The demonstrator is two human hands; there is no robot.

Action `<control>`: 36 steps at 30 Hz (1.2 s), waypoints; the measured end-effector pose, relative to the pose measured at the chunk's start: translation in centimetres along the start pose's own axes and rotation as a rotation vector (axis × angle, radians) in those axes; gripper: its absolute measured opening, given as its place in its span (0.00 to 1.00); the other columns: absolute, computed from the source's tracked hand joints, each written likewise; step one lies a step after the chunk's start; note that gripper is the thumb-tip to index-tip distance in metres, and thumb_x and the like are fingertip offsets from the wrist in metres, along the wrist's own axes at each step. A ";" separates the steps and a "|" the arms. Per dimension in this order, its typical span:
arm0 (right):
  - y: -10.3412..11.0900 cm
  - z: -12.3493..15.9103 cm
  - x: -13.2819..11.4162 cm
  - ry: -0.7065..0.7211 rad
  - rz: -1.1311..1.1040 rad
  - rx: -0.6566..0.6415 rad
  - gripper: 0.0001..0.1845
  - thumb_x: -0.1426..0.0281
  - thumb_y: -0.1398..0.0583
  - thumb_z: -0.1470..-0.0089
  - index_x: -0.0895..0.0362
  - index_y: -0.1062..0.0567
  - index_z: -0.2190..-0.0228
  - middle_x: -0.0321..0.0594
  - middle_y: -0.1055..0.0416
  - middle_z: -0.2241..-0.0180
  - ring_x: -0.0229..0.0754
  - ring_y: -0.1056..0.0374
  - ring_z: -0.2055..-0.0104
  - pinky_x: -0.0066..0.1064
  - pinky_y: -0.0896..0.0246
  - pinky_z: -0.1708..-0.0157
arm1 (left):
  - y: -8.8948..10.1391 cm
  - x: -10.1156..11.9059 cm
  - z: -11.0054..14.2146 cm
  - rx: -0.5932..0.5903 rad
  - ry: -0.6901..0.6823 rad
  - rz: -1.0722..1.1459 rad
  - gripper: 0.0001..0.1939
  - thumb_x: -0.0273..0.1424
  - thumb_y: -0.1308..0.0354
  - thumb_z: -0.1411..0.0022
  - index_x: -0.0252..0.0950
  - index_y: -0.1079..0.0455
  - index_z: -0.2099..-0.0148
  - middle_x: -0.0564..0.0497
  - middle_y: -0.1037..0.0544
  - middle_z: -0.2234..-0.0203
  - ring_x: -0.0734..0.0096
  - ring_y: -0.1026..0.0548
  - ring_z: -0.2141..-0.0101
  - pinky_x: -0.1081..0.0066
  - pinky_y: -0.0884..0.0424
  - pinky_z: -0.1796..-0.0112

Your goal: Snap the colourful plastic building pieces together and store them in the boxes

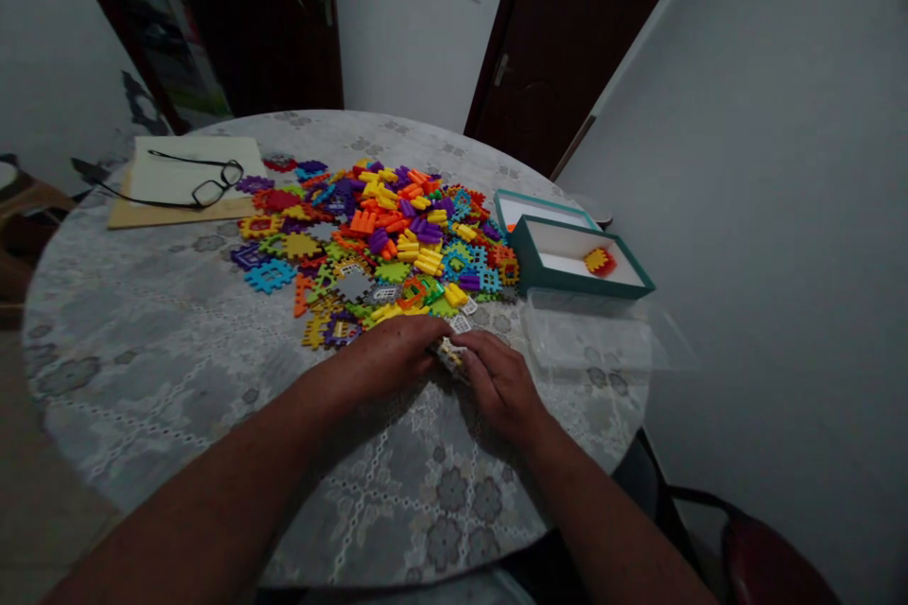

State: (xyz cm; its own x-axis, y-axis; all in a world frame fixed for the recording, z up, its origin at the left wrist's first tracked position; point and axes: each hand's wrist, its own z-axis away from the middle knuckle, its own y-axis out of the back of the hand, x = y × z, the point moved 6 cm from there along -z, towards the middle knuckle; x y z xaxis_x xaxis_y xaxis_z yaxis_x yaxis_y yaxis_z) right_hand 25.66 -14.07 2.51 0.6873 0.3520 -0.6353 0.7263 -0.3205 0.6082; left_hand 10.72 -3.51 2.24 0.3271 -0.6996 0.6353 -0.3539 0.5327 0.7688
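Between my two hands, close to the near side of the heap, is a small grey and yellowish plastic building piece (451, 355). My left hand (408, 347) is closed on its left side, fingers largely hidden behind the hand. From the right, my right hand (502, 380) pinches the same piece with thumb and fingers. Just beyond the hands lies a big heap of interlocking plastic building pieces (390, 271) in yellow, orange, purple, blue, green and grey. Some are flat with toothed edges, others ribbed and chunky.
A green open box (583, 287) holds a yellow and red piece (600, 261); its lid (543, 204) lies behind. Nearer is a clear plastic tray (588, 336). Glasses (209, 193) rest on papers (163, 172) at left. A patterned cloth covers the round table (177, 331).
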 end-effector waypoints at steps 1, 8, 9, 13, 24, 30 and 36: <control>0.2 0.0 0.4 -0.018 0.049 0.044 0.18 0.71 0.45 0.25 0.51 0.19 0.43 0.46 0.18 0.47 0.47 0.21 0.44 0.43 0.23 0.40 | 0.1 0.0 0.0 -0.008 0.012 -0.008 0.18 0.27 0.39 0.33 0.41 0.22 0.43 0.42 0.14 0.50 0.51 0.18 0.49 0.55 0.23 0.47; 0.5 1.5 4.3 -0.166 0.437 0.197 0.25 0.73 0.45 0.30 0.56 0.24 0.36 0.58 0.27 0.35 0.57 0.29 0.33 0.57 0.29 0.33 | 0.5 0.8 0.1 -0.060 0.065 -0.042 0.12 0.26 0.39 0.32 0.41 0.22 0.48 0.44 0.16 0.54 0.54 0.19 0.52 0.59 0.25 0.50; 0.3 1.6 4.6 -0.170 0.443 0.181 0.25 0.74 0.45 0.30 0.56 0.24 0.36 0.58 0.27 0.36 0.58 0.29 0.33 0.56 0.29 0.34 | 0.6 0.9 0.1 -0.059 0.062 -0.042 0.12 0.26 0.39 0.32 0.41 0.22 0.48 0.44 0.16 0.53 0.54 0.20 0.52 0.59 0.25 0.50; -0.1 1.5 4.7 -0.186 0.435 0.081 0.23 0.74 0.43 0.32 0.58 0.22 0.39 0.58 0.24 0.41 0.57 0.28 0.37 0.54 0.29 0.35 | 0.7 1.0 0.1 -0.050 0.058 -0.046 0.10 0.27 0.39 0.31 0.42 0.22 0.50 0.45 0.16 0.56 0.55 0.20 0.54 0.60 0.25 0.52; 1.7 1.0 4.6 -0.391 0.093 0.109 0.17 0.67 0.35 0.37 0.55 0.16 0.48 0.45 0.21 0.55 0.49 0.25 0.56 0.41 0.26 0.53 | 0.5 0.6 -0.1 -0.038 0.071 -0.013 0.10 0.26 0.39 0.31 0.41 0.22 0.50 0.44 0.17 0.56 0.56 0.20 0.55 0.60 0.26 0.53; 2.5 0.1 3.1 -0.326 0.003 0.166 0.11 0.65 0.37 0.32 0.53 0.17 0.53 0.44 0.19 0.56 0.49 0.24 0.54 0.40 0.28 0.52 | 0.5 0.5 0.0 -0.043 0.077 -0.008 0.10 0.27 0.39 0.32 0.41 0.23 0.50 0.43 0.17 0.56 0.51 0.19 0.54 0.57 0.25 0.52; 0.9 -0.3 0.7 -0.151 0.063 0.057 0.13 0.69 0.41 0.29 0.52 0.17 0.50 0.45 0.18 0.55 0.49 0.22 0.52 0.41 0.26 0.49 | 0.5 0.2 0.2 -0.021 0.094 0.002 0.27 0.27 0.38 0.32 0.39 0.30 0.33 0.38 0.16 0.45 0.46 0.19 0.45 0.52 0.24 0.46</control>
State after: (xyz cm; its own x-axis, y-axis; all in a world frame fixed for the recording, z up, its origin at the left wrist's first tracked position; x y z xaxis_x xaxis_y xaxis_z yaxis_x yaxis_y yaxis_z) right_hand 26.77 -13.82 2.75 0.7224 0.1951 -0.6634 0.6779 -0.3886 0.6240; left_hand 10.46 -3.46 2.79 0.4077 -0.6511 0.6402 -0.3361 0.5449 0.7682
